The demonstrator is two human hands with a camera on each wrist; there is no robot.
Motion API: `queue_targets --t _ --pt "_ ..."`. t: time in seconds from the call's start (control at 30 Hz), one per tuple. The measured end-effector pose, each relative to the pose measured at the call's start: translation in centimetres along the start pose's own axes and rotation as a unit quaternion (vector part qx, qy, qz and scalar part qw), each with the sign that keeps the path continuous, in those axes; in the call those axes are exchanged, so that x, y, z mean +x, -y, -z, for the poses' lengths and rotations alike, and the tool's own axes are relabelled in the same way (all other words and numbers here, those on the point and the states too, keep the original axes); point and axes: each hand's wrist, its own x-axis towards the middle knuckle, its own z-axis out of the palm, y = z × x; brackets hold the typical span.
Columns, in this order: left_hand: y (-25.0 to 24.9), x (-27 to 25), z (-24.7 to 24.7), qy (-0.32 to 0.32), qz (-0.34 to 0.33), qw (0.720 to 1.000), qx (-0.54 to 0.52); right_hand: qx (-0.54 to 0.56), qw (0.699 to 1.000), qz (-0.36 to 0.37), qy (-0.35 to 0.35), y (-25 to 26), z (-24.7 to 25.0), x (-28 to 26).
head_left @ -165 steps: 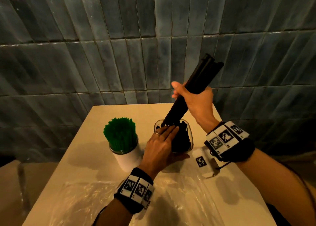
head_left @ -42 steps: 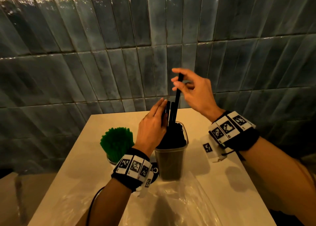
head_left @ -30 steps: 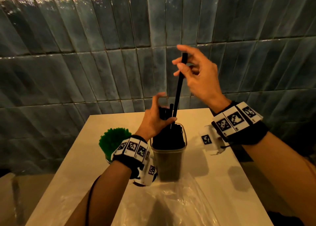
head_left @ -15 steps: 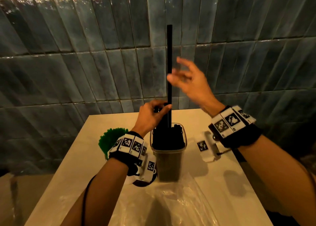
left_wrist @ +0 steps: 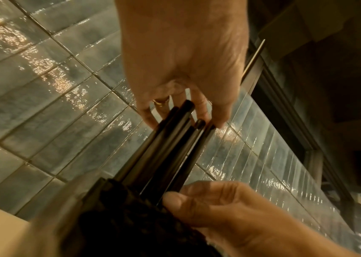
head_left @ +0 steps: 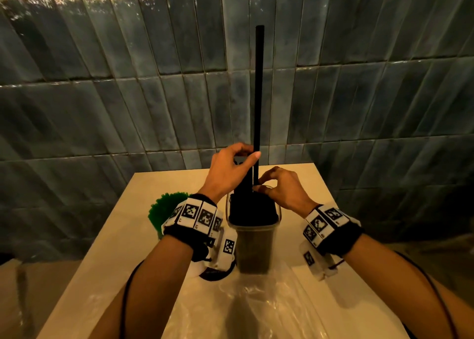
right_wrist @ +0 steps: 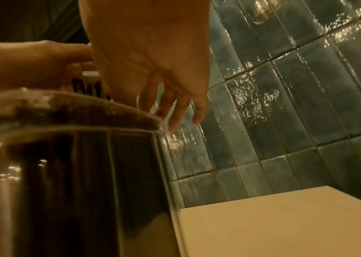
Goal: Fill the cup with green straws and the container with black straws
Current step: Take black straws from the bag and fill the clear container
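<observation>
left hand [head_left: 232, 170]: fingers curled round raised black straws [head_left: 258, 87] above container [head_left: 252, 246] | right hand [head_left: 280, 188]: pinching a straw at container rim | green straws [head_left: 164, 208] left of container

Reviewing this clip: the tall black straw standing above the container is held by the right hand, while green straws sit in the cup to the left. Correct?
Not quite. In the head view the left hand pinches the tall black straw; the right hand rests at the container rim. Green straws are left, yes.

one container [head_left: 252, 238], one cup [head_left: 157, 229], two hands, one plastic bag [head_left: 256, 310]
</observation>
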Motion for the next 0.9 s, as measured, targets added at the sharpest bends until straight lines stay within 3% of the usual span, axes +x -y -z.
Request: queue_targets --t 0.57,0.8,0.9 --pt "-0.7 0.2 -0.8 -0.06 -0.006 0.998 -0.009 -0.015 1.0 -0.027 -0.004 0.7 -0.9 0.1" --pt "-0.6 0.5 -0.2 0.02 0.003 0.998 -0.056 -0.017 1.0 -0.01 0.015 0.7 -0.3 0.2" --pt "-1.7 0.6 -0.1 0.025 -0.013 0.995 -0.091 -0.022 1.0 -0.004 0.019 0.8 -0.3 0.1"
